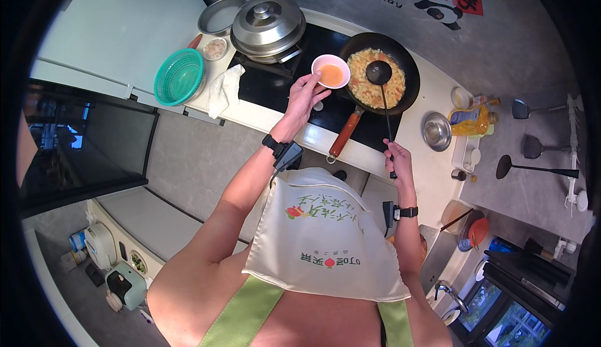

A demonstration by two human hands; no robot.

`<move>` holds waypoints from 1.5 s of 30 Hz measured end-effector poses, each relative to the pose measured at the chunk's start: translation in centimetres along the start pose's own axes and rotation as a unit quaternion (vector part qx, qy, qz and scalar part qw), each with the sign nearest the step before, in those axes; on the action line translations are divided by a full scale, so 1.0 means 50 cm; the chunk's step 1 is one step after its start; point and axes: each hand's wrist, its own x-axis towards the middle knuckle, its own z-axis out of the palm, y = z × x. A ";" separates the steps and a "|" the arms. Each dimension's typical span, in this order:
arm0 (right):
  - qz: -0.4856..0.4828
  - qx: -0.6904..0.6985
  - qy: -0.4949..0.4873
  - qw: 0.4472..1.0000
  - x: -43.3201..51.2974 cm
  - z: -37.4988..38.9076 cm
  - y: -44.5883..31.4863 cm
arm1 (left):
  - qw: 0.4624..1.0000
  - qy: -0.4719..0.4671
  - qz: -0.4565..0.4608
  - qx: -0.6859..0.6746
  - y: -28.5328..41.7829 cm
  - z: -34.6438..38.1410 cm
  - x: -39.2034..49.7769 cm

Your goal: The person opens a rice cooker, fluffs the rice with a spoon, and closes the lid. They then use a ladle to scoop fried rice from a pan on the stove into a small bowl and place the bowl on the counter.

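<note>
A pink bowl (331,71) of orange liquid is held at its rim by my left hand (305,95), beside the left edge of a dark frying pan (412,72). Yellow and reddish chopped food (368,94), which looks like egg with tomato, covers the middle of the pan. My right hand (399,159) grips the handle of a black ladle (379,72), whose head is over the food. Toward me from the pan points its reddish-brown handle (345,133), which neither hand touches.
A lidded steel pot (268,27) stands on the hob's left part. Further left are a white cloth (225,91), a green colander (179,77) and a small dish (215,48). Right of the pan stand a steel bowl (436,132) and an oil bottle (469,119). Utensils (540,147) hang on the wall.
</note>
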 end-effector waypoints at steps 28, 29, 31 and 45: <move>0.022 0.001 0.005 1.000 -0.006 -0.034 0.002 | 1.000 0.000 -0.002 0.002 0.000 0.002 0.006; 0.021 0.000 0.006 1.000 -0.006 -0.034 0.002 | 1.000 0.002 -0.002 0.002 0.000 0.002 0.006; 0.022 0.000 0.007 1.000 -0.006 -0.035 0.003 | 1.000 0.009 0.002 0.006 -0.001 0.002 0.006; 0.032 -0.006 0.015 0.999 -0.009 -0.032 -0.002 | 1.000 0.002 -0.002 -0.005 -0.004 -0.004 0.006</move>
